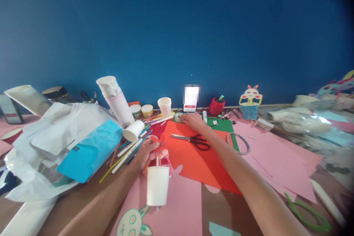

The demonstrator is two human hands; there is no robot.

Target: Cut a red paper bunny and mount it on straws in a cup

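While the left hand holds a paper cup, the right hand touches tape

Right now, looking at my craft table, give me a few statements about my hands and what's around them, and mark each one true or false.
1. The left hand holds a white paper cup craft with an orange paper cutout on top. True.
2. The right hand grips the scissors. False: the black-handled scissors lie untouched on the red paper sheet; the hand rests on a tape roll farther back.
3. A bunny-decorated blue cup stands by the blue wall. True.
4. The white cup beside the markers stands upright. False: that white cup lies on its side.
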